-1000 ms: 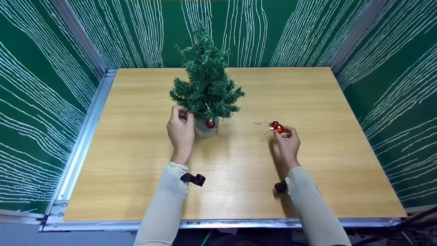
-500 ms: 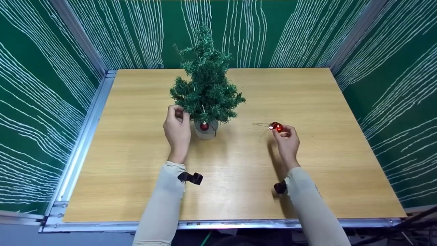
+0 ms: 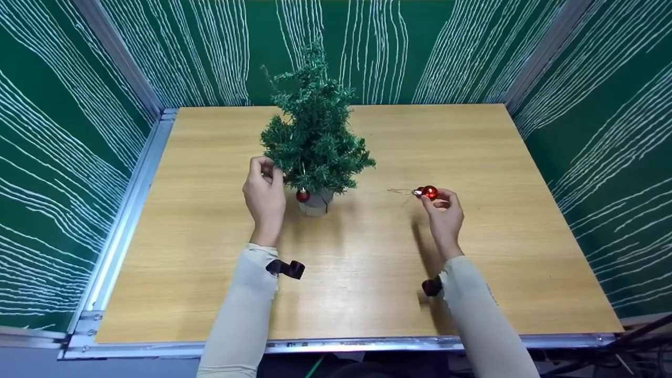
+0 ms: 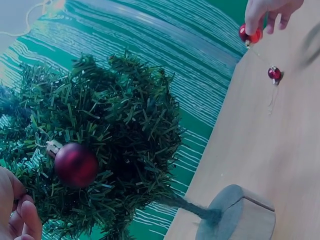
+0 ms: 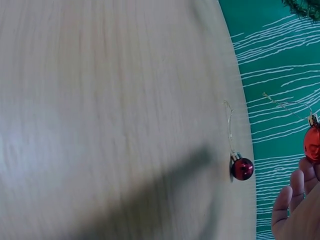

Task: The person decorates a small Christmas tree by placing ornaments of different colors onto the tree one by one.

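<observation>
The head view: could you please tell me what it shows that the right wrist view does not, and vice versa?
Only the head view shows the left hand at the tree, the hanging ornament, the tree's base and both sleeves.

Only the right wrist view shows the small ornament on the table whole, clear of the held one; from the head, it is partly hidden behind that.

Both show the right hand holding a red ornament, the table, the green wall and at least a corner of the tree.
</observation>
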Motion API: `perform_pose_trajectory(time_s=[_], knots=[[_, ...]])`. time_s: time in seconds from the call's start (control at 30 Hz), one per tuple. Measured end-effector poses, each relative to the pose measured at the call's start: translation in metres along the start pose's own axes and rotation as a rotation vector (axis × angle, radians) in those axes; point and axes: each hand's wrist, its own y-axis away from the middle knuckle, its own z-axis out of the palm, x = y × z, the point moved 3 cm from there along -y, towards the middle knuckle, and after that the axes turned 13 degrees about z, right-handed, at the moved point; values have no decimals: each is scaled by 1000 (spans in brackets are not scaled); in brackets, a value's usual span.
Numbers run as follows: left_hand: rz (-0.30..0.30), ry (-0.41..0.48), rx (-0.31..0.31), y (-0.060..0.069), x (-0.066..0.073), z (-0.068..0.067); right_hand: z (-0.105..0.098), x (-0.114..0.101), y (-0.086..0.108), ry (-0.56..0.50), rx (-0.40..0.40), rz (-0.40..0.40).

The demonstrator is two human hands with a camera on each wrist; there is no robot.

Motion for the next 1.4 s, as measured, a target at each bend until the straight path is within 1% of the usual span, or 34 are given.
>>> perform_pose_trajectory(time_s=[0.17, 0.27, 0.4, 0.6, 0.77, 0.97, 1.13, 1.4], knots=[[-12, -3, -18, -3, 1, -1, -1, -6, 2, -10, 8, -4], [-20, -6, -11, -5, 0, -2, -1, -10, 3, -11, 7, -3], [-28, -9, -3, -8, -3, -3, -1, -13, 6, -22, 2, -6], [-38, -17, -4, -11, -9, -5, 1, -19, 17, -42, -22, -20], [-54, -20, -14, -14, -13, -8, 4, -19, 21, -45, -21, -52], [-76, -30, -28, -18, -17, -11, 6, -16, 26, -54, -15, -64], [-73, -27, -36, -20, -18, -12, 7, -15, 30, -63, -12, -101], [-75, -23, -32, -19, -19, -11, 5, -23, 35, -88, -29, -101]])
